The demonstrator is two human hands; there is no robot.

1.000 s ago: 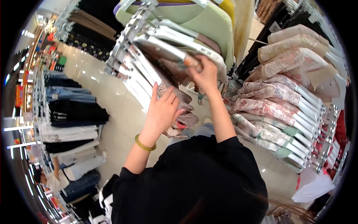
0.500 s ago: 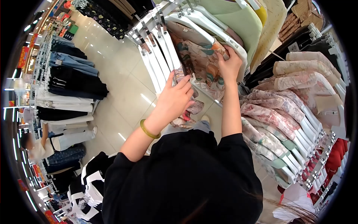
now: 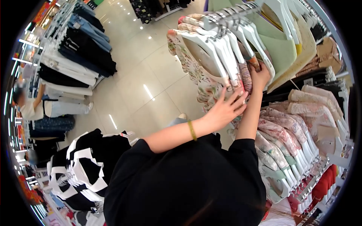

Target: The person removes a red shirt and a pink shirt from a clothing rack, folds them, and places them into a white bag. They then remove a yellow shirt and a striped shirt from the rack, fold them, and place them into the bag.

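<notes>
My left hand point(image 3: 226, 109), with a green bangle on its wrist, lies with fingers stretched out against the front shoulder ends of several hung garments. Nearest to it is a floral blouse point(image 3: 205, 84) with a cream lining, on a white hanger point(image 3: 205, 43). My right hand point(image 3: 261, 75) is closed at the shoulder of an orange-patterned garment point(image 3: 253, 63) farther right in the row. Its fingertips are partly hidden among the clothes. Between the hands shows a striped, patterned sleeve point(image 3: 245, 75). The hangers hook onto a metal rail point(image 3: 233, 14).
Pale green clothes point(image 3: 277, 51) hang just right of my right hand. A lower rack of pink floral tops point(image 3: 279, 124) stands at the right. Black-and-white garments point(image 3: 86, 169) are at the lower left. Farther left, a person point(image 3: 34, 103) is beside a rack of jeans point(image 3: 94, 30).
The view has shifted, and the rack now appears farther right. The hangers at the left have closed up against the row, covering the gap that showed the orange-patterned garment. My hands are closer together.
</notes>
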